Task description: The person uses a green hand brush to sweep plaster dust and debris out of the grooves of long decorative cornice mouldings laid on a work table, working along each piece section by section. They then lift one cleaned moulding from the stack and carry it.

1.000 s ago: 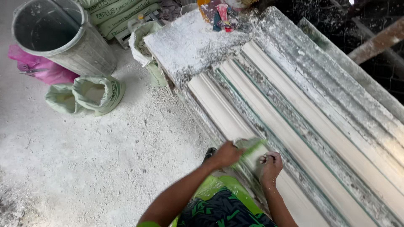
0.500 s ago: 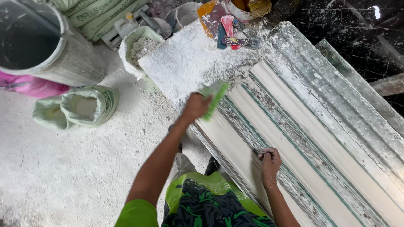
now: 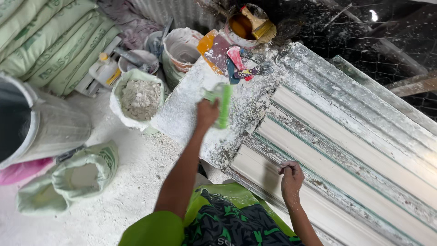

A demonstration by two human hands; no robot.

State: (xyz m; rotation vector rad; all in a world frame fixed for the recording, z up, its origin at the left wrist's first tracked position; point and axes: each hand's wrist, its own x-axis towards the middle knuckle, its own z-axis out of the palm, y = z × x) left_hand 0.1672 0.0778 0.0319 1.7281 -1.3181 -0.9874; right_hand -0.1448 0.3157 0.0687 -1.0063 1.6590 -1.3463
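The left hand (image 3: 207, 114) is closed around a green flat tool (image 3: 223, 104), gripping it near its left end and holding it over the white, plaster-crusted slab (image 3: 182, 114) at the far left end of the long moulds (image 3: 346, 150). The tool's blade runs near to far, just right of the knuckles. The right hand (image 3: 291, 177) rests on the near mould channel with its fingers curled loosely together — it holds nothing that can be made out, and the two hands are well apart.

The moulds lie side by side, running from near left to far right, their ridges caked in white with green edges showing through. At the far end of the slab lie several scrapers (image 3: 241, 64) with red, orange and dark handles, and beyond them stands a tin (image 3: 241, 27) with a brush (image 3: 259, 25) in it. Left of the slab sits an open sack of grey powder (image 3: 136, 98). Further left stands a large grey bucket (image 3: 41, 123), with a rolled-down green sack (image 3: 77, 177) near it on the powdery white floor — and stacked green bags (image 3: 50, 41) at the far left.
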